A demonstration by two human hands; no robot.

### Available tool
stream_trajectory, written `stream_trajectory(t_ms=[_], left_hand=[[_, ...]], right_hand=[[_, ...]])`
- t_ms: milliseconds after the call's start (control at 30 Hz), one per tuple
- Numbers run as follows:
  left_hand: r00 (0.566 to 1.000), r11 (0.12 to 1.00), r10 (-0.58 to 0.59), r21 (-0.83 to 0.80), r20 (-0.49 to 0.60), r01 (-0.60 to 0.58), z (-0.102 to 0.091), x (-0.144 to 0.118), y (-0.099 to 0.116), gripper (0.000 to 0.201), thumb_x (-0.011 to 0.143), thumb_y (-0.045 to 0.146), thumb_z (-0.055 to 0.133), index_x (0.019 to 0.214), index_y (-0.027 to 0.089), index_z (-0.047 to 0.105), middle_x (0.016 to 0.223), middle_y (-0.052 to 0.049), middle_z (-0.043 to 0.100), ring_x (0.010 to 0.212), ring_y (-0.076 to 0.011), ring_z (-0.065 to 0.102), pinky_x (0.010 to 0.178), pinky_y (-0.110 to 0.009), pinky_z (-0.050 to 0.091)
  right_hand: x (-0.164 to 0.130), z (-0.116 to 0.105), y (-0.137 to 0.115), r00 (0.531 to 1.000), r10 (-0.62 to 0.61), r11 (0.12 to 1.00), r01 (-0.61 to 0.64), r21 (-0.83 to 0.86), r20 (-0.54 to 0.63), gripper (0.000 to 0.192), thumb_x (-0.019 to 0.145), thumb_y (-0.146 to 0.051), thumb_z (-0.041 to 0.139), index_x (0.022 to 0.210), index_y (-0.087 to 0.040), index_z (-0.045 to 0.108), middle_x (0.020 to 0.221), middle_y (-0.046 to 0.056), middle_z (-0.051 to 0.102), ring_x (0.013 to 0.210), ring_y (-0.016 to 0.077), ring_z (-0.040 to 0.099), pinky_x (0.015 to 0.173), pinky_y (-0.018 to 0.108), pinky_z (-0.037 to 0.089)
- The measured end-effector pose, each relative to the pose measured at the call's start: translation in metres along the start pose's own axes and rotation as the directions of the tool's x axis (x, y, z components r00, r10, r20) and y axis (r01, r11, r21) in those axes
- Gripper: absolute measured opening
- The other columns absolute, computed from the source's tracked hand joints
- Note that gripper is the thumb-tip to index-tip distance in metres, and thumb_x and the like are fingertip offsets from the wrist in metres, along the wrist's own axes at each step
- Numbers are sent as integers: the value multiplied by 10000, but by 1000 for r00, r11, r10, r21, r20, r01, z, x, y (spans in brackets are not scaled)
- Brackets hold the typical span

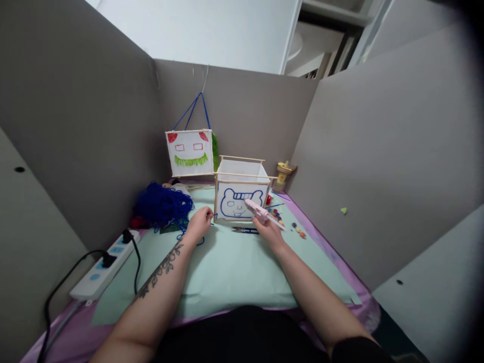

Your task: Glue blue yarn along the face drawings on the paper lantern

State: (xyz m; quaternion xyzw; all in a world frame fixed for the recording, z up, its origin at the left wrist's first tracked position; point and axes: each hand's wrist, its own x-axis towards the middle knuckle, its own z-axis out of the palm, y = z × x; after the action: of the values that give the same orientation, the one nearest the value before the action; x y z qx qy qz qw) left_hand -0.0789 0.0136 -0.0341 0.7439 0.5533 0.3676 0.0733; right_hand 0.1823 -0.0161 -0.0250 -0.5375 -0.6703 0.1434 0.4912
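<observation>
A box-shaped paper lantern (223,187) with thin wooden sticks along its edges stands upright in front of me. On its front face, a bear-like face is outlined in blue. My left hand (202,222) is beside its lower left corner, fingers pinched on blue yarn (215,215), whose short end sticks out towards the frame. In my right hand (267,229) is a pale pink hot glue gun (256,207), its tip in front of the drawn face; whether it touches cannot be told. Dark thread snips (244,230) lie on the table between my hands.
A big heap of blue yarn (161,204) lies at left, near a white power strip (104,264) with plugged-in cables. Behind hangs a second decorated lantern (189,148) on blue cords. Small paint pots (278,216) and a yellow-topped container (282,176) are at right. Grey panels (242,111) surround the table.
</observation>
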Motion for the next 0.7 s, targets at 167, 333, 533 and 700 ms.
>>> stream_trajectory(t_ms=[167,333,533,700], left_hand=[[1000,1000,-1,-13,-2,1,0,0,0,119,817,183,423,759,201,526,778,-42,591,756,-183,527,666,-274,362],[997,998,-70,4,-32,70,-2,0,-3,114,804,176,434,745,198,529,767,-45,584,724,-178,518,655,-278,352],[977,941,-200,-291,-70,172,-3,2,4,78,732,205,486,661,190,515,631,0,530,602,-142,473,585,-252,338],[951,631,-217,-712,221,309,1,-8,34,128,687,297,545,673,183,490,527,65,414,465,-82,356,474,-210,268]], right_hand=[[0,0,5,997,-82,987,81,-136,0,336,786,-383,514,995,-169,667,916,72,688,837,220,630,761,302,484],[-5,-6,10,973,-171,893,219,-394,154,286,820,-358,478,967,-192,658,894,70,679,804,201,615,718,271,443],[-30,-10,-7,825,-91,804,391,-447,558,458,808,-401,534,1225,-213,541,995,94,672,852,235,602,707,293,409],[-43,-14,-18,642,-200,816,528,-237,740,526,779,-298,572,1290,-211,478,1040,102,606,968,239,529,829,348,390]])
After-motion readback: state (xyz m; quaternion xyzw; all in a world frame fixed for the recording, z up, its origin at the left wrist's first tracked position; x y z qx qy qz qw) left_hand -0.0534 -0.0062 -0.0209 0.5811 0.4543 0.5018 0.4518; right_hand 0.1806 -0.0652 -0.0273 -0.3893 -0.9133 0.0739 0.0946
